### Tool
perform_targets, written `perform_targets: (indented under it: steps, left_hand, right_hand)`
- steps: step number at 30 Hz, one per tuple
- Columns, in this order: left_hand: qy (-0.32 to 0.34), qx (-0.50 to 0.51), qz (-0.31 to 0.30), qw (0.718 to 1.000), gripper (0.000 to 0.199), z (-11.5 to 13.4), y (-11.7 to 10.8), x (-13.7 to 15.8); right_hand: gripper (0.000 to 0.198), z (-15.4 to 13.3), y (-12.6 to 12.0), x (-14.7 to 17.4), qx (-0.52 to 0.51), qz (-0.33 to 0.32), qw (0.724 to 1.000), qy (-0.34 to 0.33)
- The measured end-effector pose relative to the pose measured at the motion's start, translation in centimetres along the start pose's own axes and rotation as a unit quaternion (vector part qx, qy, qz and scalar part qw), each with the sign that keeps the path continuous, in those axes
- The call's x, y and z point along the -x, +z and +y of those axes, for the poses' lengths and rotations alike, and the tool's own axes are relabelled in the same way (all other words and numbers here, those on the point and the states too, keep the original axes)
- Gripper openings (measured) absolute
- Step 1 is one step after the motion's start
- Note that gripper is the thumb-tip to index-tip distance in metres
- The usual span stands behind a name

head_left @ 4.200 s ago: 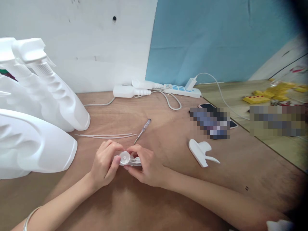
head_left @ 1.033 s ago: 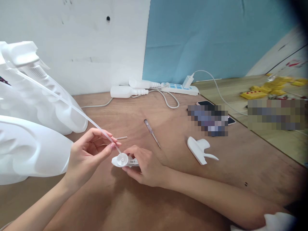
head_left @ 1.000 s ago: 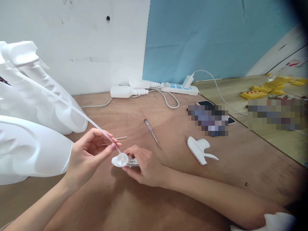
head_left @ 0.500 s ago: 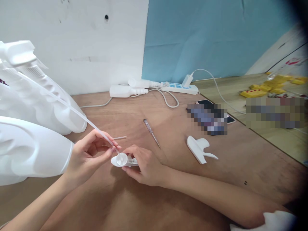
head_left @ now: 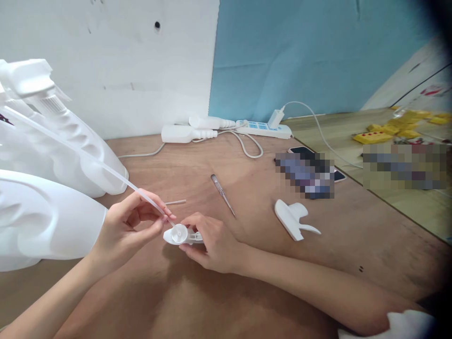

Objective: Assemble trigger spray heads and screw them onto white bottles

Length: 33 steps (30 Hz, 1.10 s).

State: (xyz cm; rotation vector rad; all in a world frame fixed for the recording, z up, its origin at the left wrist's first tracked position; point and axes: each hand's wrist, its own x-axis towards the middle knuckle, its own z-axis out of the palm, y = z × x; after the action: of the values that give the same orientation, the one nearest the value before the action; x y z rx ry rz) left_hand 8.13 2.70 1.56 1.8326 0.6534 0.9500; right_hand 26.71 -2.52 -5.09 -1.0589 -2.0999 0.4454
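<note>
Between the thumb and fingers of my left hand (head_left: 141, 226) is a long, thin, whitish plastic tube (head_left: 116, 173), slanting up to the left. Its lower end meets the round opening of a white spray head (head_left: 179, 233); how deep it sits I cannot tell. My right hand (head_left: 210, 240) grips the spray head from the right, thumb below and fingers above, hiding part of it. A short piece of thin tube (head_left: 176, 202) lies on the table just behind my left fingers.
White spray bottles (head_left: 45, 216) crowd the left side. A screwdriver (head_left: 223, 195) and a white plastic shell (head_left: 291, 219) lie on the wooden table (head_left: 282, 292). Behind are a power strip (head_left: 263, 128), white plugs (head_left: 180, 133), cables and a phone (head_left: 339, 175). Yellow pieces (head_left: 374, 136) lie far right.
Almost nothing differs. The upper part of the tube has dipped slightly, while both hands keep their hold on the tube and spray head.
</note>
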Motion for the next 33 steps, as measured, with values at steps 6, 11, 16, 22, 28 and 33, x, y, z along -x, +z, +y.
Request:
perform_targets:
  steps: [6,11,16,22,28,33]
  left_hand:
    - [-0.011,-0.011,0.007,1.0,0.013,-0.18,-0.35,0.06]
    - [-0.022,-0.014,-0.003,1.0,0.013,0.09,-0.45,0.01]
    - [-0.039,-0.023,-0.017,0.999,0.01,0.39,-0.54,-0.05]
    - [-0.021,-0.045,-0.027,0.998,0.017,0.18,-0.8,0.08]
    - [-0.016,-0.066,-0.021,0.997,0.02,0.29,-0.98,-0.09]
    - [-0.026,-0.048,-0.022,0.998,0.019,0.33,-0.97,0.1]
  right_hand:
    - [0.025,0.03,0.04,0.05,0.004,-0.002,1.0,0.001]
    - [0.025,0.0,0.03,0.04,0.005,0.0,1.0,0.001]
    - [0.025,0.01,0.03,0.07,0.004,-0.006,1.0,0.006]
    - [0.024,0.08,0.08,0.09,0.003,-0.001,1.0,0.003]
    - [0.026,0.08,0.09,0.13,0.004,-0.006,1.0,0.006]
    - [0.023,-0.02,-0.06,0.08,-0.003,-0.003,1.0,0.004]
